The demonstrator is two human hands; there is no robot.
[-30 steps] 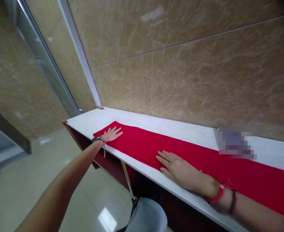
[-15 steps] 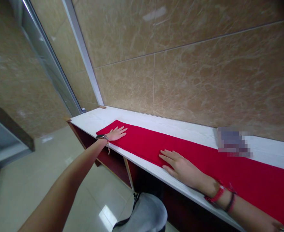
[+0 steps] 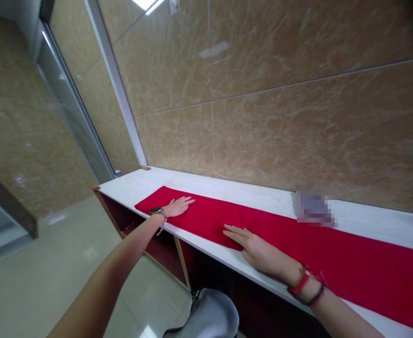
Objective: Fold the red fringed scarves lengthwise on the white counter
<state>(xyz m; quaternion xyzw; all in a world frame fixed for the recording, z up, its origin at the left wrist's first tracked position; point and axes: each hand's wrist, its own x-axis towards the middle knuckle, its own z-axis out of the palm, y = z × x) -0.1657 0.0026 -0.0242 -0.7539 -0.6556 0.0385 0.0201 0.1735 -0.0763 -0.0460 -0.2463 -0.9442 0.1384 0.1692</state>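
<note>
A long strip of red cloth (image 3: 333, 253) lies flat along the white tabletop (image 3: 122, 188). My left hand (image 3: 178, 206) rests palm down on the cloth near its far left end, fingers stretched out, with a dark watch and a beaded bracelet at the wrist. Closer to me, my right hand (image 3: 254, 246) lies on the cloth by its front edge, fingers extended and palm down. Red and black bands circle that wrist. Slight wrinkles show in the cloth by the right fingertips. Neither hand grips anything.
A blurred-out flat item (image 3: 314, 209) sits at the back of the tabletop, against the cloth's rear edge. Behind rises a brown marbled tile wall (image 3: 280, 131). Dark open shelves (image 3: 164, 251) are under the top, and a grey rounded shape (image 3: 206, 314) is below the front edge.
The view has tilted and shifted slightly. My left hand has slid a little rightward along the cloth, away from its end. My right hand's fingers have drawn closer together, and the cloth wrinkles near them.
</note>
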